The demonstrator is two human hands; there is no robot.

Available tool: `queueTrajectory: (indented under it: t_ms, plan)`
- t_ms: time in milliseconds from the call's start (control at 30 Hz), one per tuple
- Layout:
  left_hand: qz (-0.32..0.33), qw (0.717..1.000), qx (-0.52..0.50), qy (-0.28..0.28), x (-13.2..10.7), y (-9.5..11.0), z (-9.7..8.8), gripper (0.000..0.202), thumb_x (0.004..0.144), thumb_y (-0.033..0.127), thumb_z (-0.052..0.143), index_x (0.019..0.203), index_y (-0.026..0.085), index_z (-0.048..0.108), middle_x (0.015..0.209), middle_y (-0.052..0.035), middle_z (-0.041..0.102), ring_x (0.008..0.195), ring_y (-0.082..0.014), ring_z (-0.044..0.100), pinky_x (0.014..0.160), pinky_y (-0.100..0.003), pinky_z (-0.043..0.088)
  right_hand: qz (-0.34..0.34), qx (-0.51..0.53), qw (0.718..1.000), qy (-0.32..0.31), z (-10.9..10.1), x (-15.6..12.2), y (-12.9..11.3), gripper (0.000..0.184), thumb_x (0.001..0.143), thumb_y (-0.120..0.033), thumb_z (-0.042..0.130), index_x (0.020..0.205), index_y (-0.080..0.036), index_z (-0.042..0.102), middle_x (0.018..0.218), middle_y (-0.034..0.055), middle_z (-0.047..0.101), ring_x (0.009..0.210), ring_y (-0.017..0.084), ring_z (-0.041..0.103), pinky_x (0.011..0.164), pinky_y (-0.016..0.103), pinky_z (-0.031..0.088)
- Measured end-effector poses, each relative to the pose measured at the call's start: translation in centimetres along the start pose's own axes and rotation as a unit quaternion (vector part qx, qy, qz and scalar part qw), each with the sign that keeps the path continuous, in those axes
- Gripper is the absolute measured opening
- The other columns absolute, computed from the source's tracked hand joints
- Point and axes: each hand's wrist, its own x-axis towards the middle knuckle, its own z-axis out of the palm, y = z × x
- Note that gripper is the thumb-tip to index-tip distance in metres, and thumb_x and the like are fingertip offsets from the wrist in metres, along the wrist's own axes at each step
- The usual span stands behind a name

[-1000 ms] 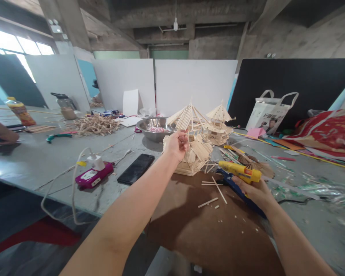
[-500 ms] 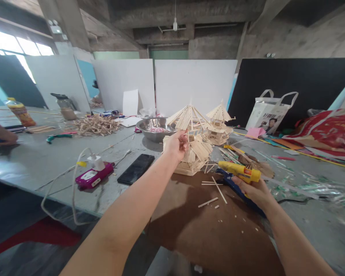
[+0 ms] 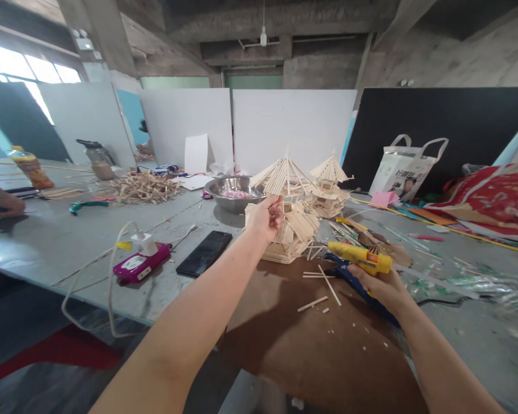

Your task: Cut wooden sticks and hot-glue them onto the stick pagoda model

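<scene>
A model pavilion made of thin wooden sticks (image 3: 291, 233) stands at the middle of the table, with a tiered, partly slatted roof. At its upper left side, my left hand (image 3: 265, 218) has its fingers closed in a pinch on the model; the exact part gripped is hidden behind them. My right hand (image 3: 377, 284) is wrapped around a yellow hot glue gun (image 3: 358, 256), whose nozzle points left toward the model. A blue-handled tool (image 3: 349, 279) lies below the gun, close to the right fingers. Loose sticks (image 3: 328, 284) lie between the model and the gun.
Behind stands a second stick pavilion (image 3: 328, 190), beside a metal bowl (image 3: 233, 192). Left are a phone (image 3: 204, 253), a purple power strip (image 3: 141, 263) with a white cable, and a heap of wood pieces (image 3: 142, 188). Another person's hand (image 3: 4, 201) is at far left.
</scene>
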Motion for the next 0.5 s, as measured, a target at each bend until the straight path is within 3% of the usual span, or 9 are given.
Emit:
queueTrajectory:
  t_ms: [333, 500]
  plan:
    - [-0.062, 0.997, 0.033, -0.043, -0.7, -0.3, -0.4, 0.008, 0.063, 0.022, 0.051, 0.063, 0.014, 0.048, 0.037, 0.0078, 0.038, 0.025, -0.0028, 0.028, 0.029, -0.017, 0.017, 0.006, -0.001, 1.0, -0.003, 0.0, 0.0, 0.1, 0.025, 0.054, -0.037, 0.065, 0.07, -0.018, 0.059, 0.041, -0.003, 0.048, 0.042, 0.012, 0.046, 0.032, 0.021, 0.031]
    - [-0.071, 0.995, 0.024, -0.065, -1.1, -0.4, -0.6, 0.02, 0.065, 0.028, 0.052, 0.055, 0.017, 0.039, 0.037, 0.0077, 0.037, 0.025, -0.0035, 0.029, 0.03, -0.018, 0.016, 0.009, -0.016, 1.0, -0.004, -0.1, 0.0, 0.2, 0.026, 0.054, -0.037, 0.065, 0.071, -0.017, 0.06, 0.041, -0.0024, 0.049, 0.042, 0.012, 0.047, 0.03, 0.02, 0.03]
